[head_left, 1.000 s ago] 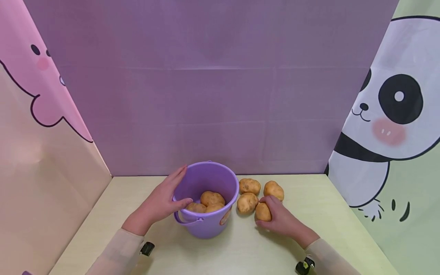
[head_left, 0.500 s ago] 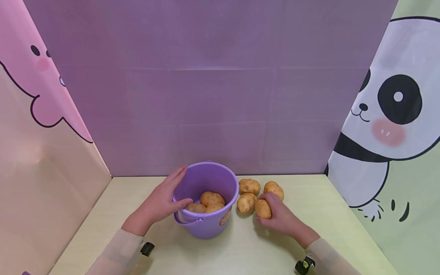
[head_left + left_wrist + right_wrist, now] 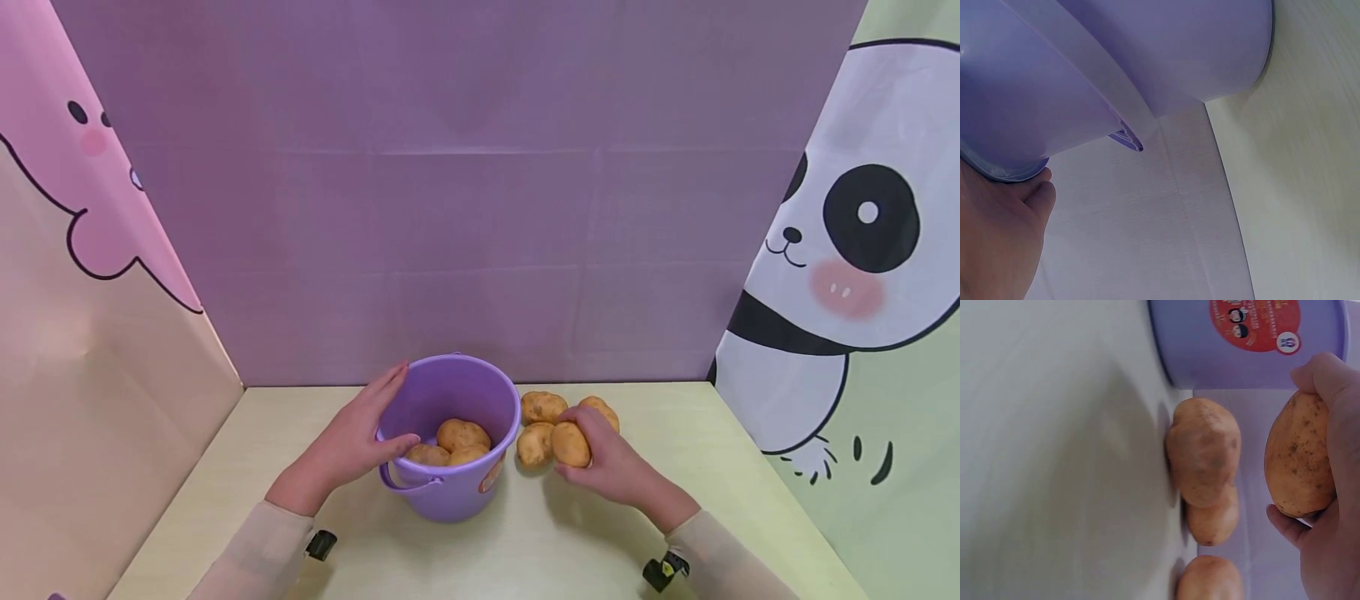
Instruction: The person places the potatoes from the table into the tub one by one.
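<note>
A purple bucket stands upright on the table with several potatoes at its bottom. My left hand holds the bucket at its left rim, thumb reaching over the front of the rim; the left wrist view catches fingertips right at the rim. To the right of the bucket, my right hand grips a potato between thumb and fingers. The right wrist view shows this speckled potato raised off the table.
Three potatoes lie right of the bucket: one at the back, one in front of it, and one partly behind the right hand. The bucket's thin handle hangs down in front. A purple backdrop rises behind the table.
My right hand has lifted its potato from the table and shifted it slightly left and up. The left hand and the bucket have stayed in place.
</note>
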The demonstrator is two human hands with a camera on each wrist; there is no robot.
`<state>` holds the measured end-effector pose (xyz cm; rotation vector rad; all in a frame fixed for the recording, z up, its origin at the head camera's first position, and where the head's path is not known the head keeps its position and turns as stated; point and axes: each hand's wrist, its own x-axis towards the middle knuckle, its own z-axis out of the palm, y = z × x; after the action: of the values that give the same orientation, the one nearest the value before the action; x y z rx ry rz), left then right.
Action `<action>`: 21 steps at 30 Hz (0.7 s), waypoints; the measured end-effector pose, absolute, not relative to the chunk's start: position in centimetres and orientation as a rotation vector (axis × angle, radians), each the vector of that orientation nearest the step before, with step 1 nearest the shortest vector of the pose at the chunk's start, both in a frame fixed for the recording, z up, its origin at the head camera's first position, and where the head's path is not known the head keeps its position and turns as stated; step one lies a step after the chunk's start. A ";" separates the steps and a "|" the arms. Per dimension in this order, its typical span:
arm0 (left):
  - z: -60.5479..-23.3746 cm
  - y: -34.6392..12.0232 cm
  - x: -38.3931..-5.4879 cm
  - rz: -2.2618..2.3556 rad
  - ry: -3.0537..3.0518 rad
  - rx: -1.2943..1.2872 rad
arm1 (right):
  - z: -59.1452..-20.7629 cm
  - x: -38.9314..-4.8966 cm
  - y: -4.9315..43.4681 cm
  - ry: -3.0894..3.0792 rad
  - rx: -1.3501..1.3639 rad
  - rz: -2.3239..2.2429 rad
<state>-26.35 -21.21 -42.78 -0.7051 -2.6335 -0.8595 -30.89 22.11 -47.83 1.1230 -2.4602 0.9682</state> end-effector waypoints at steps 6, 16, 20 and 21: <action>-42.8 -21.2 -26.4 -0.862 -2.625 -0.703 | -46.5 -31.0 21.8 -2.443 1.165 0.949; -42.8 -21.1 -26.3 -0.867 -2.658 -0.683 | -45.1 -31.3 21.3 -2.377 1.230 0.957; -42.8 -21.1 -26.3 -0.860 -2.653 -0.688 | -44.3 -31.4 21.1 -2.397 1.237 0.987; -42.8 -21.1 -26.3 -0.862 -2.654 -0.685 | -44.1 -31.4 21.0 -2.403 1.235 0.995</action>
<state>-26.27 -21.06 -42.79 -0.6850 -2.6536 -0.8620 -31.35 21.04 -44.10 1.2347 -2.4030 0.9946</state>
